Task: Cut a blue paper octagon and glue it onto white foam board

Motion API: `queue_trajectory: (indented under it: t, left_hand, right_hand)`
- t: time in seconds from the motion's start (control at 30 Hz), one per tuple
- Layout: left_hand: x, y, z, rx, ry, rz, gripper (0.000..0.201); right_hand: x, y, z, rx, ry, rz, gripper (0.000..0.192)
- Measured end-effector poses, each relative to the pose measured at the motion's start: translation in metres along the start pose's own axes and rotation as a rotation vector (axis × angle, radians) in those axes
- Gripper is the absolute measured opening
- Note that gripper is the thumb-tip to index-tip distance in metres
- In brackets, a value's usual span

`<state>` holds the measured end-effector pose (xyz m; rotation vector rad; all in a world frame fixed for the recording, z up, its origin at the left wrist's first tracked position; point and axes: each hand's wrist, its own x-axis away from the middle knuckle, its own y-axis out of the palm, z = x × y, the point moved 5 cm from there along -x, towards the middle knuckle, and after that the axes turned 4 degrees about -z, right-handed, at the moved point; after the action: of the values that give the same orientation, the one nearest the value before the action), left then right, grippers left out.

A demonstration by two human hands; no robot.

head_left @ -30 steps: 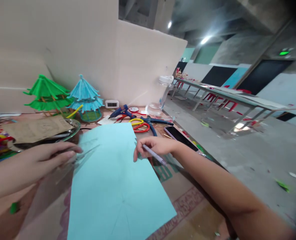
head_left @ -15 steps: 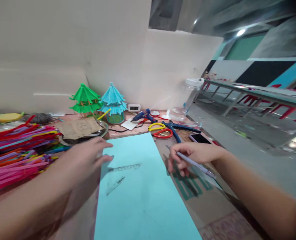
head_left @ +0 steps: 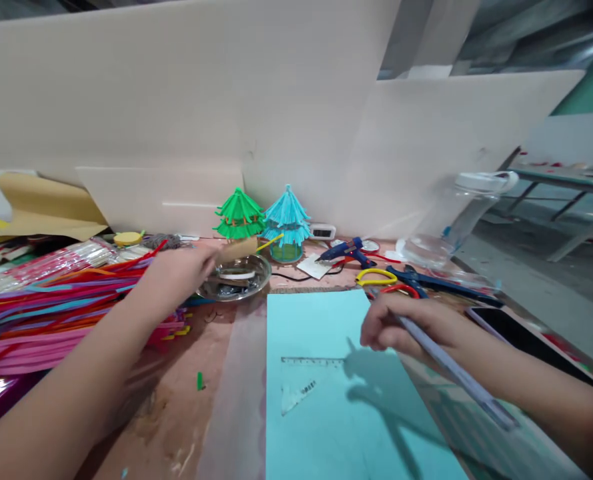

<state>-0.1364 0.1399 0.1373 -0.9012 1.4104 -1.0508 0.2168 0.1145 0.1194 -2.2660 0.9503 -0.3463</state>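
Worktop: pile of pipe cleaners at left, metal dish behind the blue paper. Green model and blue model stand side by side against the back board. Right of them: glue gun, yellow scissors, pliers, clear bottle tilted. Phone lies at the right edge. Clear set square rests flat on the paper, untouched.

Left hand reaches forward over the pipe cleaners, arm extended, fingers closed on a brown card piece held just above the dish. Right hand hovers over the paper's upper right edge, fingers curled around a pen; the pen's rear end points back toward the person. Its shadow falls on the paper beside the set square.
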Motion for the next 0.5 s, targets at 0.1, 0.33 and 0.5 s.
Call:
queue_trajectory:
  t: [0.1, 0.33, 0.5]
  left_hand:
    - [0.012, -0.035, 0.007, -0.05, -0.027, 0.154, 0.043]
    - [0.033, -0.06, 0.067, 0.233, 0.495, 0.147, 0.04]
    - [0.008, -0.047, 0.004, 0.284, 0.102, 0.061, 0.043]
  right_hand:
    - [-0.037, -0.008, -0.018, -0.187, -0.012, 0.192, 0.046]
    - [-0.105, 0.016, -0.02, -0.886, 0.045, 0.216, 0.043]
    - [-0.082, 0.0, 0.001, -0.718, -0.036, 0.509, 0.038]
